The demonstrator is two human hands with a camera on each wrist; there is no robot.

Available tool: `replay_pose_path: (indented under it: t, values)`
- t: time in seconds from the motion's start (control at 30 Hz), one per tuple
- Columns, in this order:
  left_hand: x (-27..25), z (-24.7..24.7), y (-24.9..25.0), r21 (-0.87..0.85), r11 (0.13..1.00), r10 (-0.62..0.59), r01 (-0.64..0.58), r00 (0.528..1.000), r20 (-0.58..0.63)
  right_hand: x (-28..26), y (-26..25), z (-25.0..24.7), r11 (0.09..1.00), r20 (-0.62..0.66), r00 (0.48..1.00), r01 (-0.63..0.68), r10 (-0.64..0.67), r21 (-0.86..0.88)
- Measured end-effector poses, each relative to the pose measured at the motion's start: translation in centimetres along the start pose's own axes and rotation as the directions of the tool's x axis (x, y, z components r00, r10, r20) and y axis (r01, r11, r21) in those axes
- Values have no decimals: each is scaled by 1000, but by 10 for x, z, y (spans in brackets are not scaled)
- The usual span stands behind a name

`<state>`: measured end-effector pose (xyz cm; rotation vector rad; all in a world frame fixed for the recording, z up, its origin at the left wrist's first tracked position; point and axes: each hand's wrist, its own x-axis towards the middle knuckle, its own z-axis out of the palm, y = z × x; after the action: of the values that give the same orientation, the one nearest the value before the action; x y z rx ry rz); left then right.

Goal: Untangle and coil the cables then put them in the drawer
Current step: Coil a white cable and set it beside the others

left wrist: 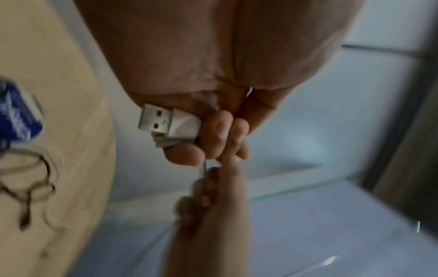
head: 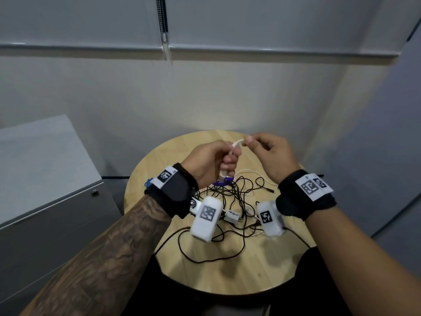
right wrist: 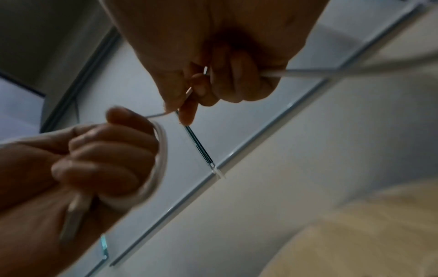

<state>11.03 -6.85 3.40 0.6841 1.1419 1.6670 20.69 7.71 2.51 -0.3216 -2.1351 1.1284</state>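
Note:
My left hand [head: 224, 159] is held above the round wooden table [head: 262, 277] with a white cable [head: 235, 143] wound in loops round its curled fingers. The cable's USB plug [left wrist: 163, 122] sticks out below the fist. In the right wrist view the white loops [right wrist: 161, 159] wrap the left fingers. My right hand [head: 252, 142] pinches the same cable just right of the left hand, and the strand runs on through its fingers [right wrist: 239, 82]. A tangle of black cables [head: 230, 195] with another thin white cable lies on the table below both hands.
A grey drawer cabinet [head: 52, 197] with a round lock stands left of the table. A small white adapter [head: 232, 216] and a blue-and-white object [head: 222, 182] lie among the cables. A black cable loops toward the table's near edge [head: 205, 258]. Grey walls enclose the corner.

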Motion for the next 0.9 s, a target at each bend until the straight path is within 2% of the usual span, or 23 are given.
replay_pose_path:
  t: [0.1, 0.17, 0.23, 0.33, 0.4, 0.5, 0.57, 0.63, 0.67, 0.7, 0.8, 0.9]
  values:
    - [-4, -4, 6, -343, 939, 24, 0, 997, 67, -17, 8, 17, 995, 134, 988, -88, 80, 51]
    - [-2, -11, 8, -504, 857, 107, -104, 994, -22, -33, 15, 30, 989, 269, 953, -146, 137, 14]
    - [5, -22, 8, -538, 810, 157, -235, 970, -186, -49, 20, 39, 989, 385, 913, -145, 138, -11]
    - [14, -44, -2, -357, 844, 225, -401, 868, -444, -60, 17, 41, 995, 452, 887, -85, 99, -53]
    - [16, -55, -12, -253, 857, 264, -449, 804, -532, -62, 10, 36, 995, 489, 872, 9, 39, -96]
    - [16, -61, -25, -197, 871, 278, -449, 784, -555, -64, -5, 30, 987, 560, 826, 133, -60, -91]
    - [13, -53, -29, 53, 909, 382, -413, 778, -499, -61, -13, 28, 983, 538, 838, 161, -89, -89]
    - [6, -38, -37, 359, 878, 440, -316, 827, -349, -50, -19, 21, 986, 472, 877, 145, -90, -80]
    - [2, -30, -41, 458, 848, 418, -267, 868, -268, -44, -21, 15, 986, 431, 896, 149, -102, -78]
    - [-1, -24, -42, 487, 843, 364, -228, 909, -203, -37, -23, 9, 982, 384, 916, 165, -117, -94]
    - [-10, -14, -38, 313, 945, 139, -98, 984, -110, -22, -18, -5, 976, 252, 962, 151, -108, -157]
    - [-17, -8, -32, 209, 977, 36, -37, 999, 12, -17, -3, -8, 996, 197, 979, 63, -50, -63]
